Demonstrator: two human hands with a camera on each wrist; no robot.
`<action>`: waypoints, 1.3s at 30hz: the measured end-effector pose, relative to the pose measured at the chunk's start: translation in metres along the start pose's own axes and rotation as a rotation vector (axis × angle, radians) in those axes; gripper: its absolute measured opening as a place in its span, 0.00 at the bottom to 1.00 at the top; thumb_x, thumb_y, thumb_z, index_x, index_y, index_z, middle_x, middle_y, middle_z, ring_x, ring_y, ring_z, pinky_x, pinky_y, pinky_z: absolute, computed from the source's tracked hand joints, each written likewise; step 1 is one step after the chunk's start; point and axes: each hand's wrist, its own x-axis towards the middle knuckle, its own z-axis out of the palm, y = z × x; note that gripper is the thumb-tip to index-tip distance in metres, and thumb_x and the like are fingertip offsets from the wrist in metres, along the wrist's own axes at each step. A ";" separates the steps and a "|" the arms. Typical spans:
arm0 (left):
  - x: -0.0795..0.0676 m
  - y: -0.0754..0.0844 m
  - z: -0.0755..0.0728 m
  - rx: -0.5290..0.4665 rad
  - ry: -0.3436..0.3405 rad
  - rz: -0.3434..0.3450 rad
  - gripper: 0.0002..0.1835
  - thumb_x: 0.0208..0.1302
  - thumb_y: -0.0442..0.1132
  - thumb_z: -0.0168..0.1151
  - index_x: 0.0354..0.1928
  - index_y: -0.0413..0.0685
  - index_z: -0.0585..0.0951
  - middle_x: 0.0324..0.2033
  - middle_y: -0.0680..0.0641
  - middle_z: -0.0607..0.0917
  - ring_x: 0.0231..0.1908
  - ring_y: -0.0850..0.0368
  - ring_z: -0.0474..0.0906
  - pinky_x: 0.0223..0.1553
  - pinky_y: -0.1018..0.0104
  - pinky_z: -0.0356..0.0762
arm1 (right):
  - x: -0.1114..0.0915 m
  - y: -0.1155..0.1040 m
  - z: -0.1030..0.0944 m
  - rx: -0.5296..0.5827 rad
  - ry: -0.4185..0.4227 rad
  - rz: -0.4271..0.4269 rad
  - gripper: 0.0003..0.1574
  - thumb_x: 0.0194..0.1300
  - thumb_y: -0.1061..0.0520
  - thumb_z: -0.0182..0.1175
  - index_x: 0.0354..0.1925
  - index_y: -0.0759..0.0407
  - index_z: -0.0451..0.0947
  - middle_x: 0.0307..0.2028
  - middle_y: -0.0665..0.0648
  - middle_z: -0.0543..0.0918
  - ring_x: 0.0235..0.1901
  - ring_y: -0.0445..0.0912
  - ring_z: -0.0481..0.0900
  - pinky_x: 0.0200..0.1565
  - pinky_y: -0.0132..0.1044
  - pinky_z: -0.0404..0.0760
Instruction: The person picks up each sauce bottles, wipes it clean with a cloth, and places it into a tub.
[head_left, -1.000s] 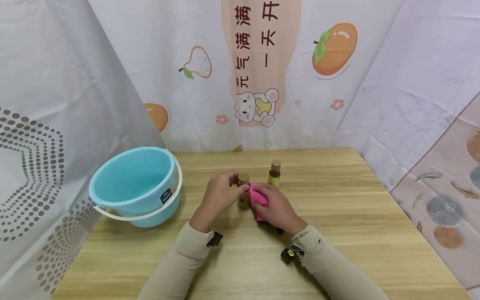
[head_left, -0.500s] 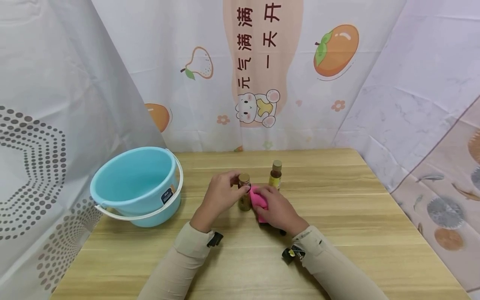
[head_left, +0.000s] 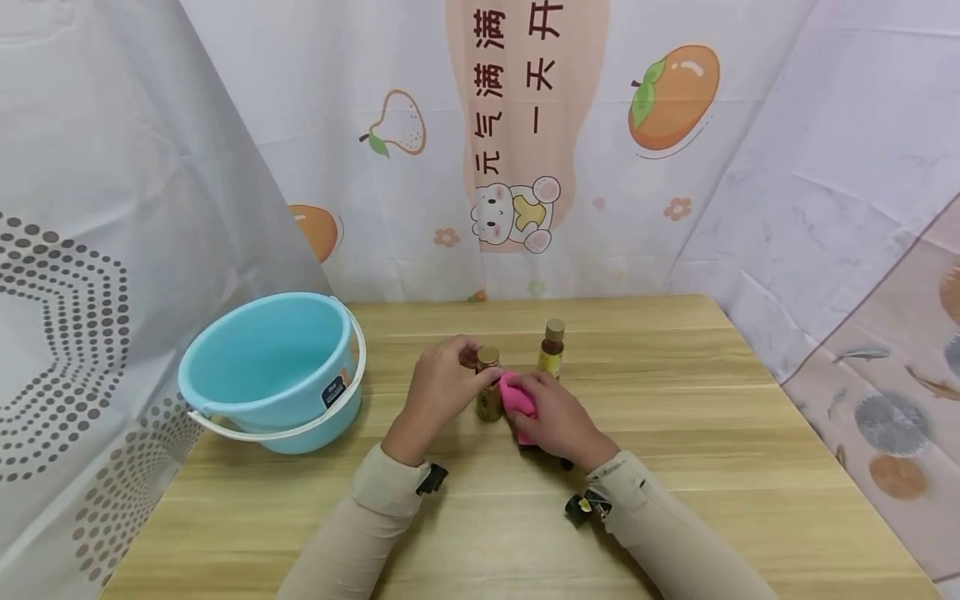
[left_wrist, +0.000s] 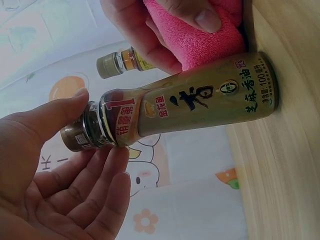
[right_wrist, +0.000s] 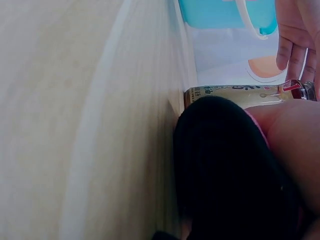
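A small sesame oil bottle [left_wrist: 200,100] with a gold-brown cap stands upright on the table. My left hand [head_left: 441,383] pinches it at the cap and neck, thumb on one side and fingers loosely curved on the other. In my right hand [head_left: 553,417] is a bunched pink cloth [left_wrist: 200,40], gripped by thumb and fingers and pressed against the bottle's side. The right wrist view shows the bottle's label side [right_wrist: 235,92] beyond a large dark rounded shape [right_wrist: 225,160] that hides most of the cloth.
A second bottle [head_left: 551,348] with a yellow label stands just behind my right hand, its lower part hidden. A light blue bucket [head_left: 300,425] with a white handle [head_left: 300,429] stands at the table's left. Printed curtains [head_left: 420,267] hang behind the wooden table [head_left: 675,433].
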 end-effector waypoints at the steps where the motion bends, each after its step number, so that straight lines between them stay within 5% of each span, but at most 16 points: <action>1: 0.000 0.000 0.000 0.003 0.001 0.004 0.23 0.56 0.53 0.80 0.47 0.47 0.86 0.36 0.52 0.90 0.39 0.57 0.88 0.40 0.56 0.86 | 0.000 0.001 0.000 0.010 0.006 -0.004 0.31 0.68 0.49 0.69 0.67 0.47 0.77 0.63 0.56 0.79 0.49 0.50 0.81 0.48 0.47 0.83; 11: 0.001 0.001 -0.002 0.011 0.003 0.019 0.22 0.58 0.51 0.79 0.49 0.48 0.87 0.39 0.51 0.91 0.40 0.57 0.89 0.41 0.55 0.86 | 0.006 -0.004 -0.008 0.142 0.131 -0.049 0.31 0.67 0.49 0.69 0.67 0.48 0.77 0.60 0.52 0.82 0.48 0.46 0.81 0.46 0.43 0.82; 19: 0.000 -0.003 0.000 0.003 -0.012 0.020 0.20 0.59 0.51 0.79 0.49 0.51 0.87 0.39 0.53 0.90 0.40 0.58 0.89 0.41 0.56 0.86 | 0.004 -0.013 -0.012 0.197 0.278 -0.123 0.31 0.66 0.51 0.70 0.66 0.50 0.79 0.64 0.57 0.79 0.55 0.53 0.82 0.48 0.48 0.85; 39: -0.002 0.000 -0.001 0.046 0.012 0.062 0.17 0.60 0.52 0.78 0.47 0.53 0.88 0.35 0.56 0.90 0.40 0.59 0.88 0.41 0.55 0.85 | 0.001 -0.007 0.000 0.044 0.036 0.015 0.32 0.68 0.49 0.70 0.68 0.50 0.77 0.63 0.57 0.79 0.49 0.51 0.81 0.49 0.48 0.83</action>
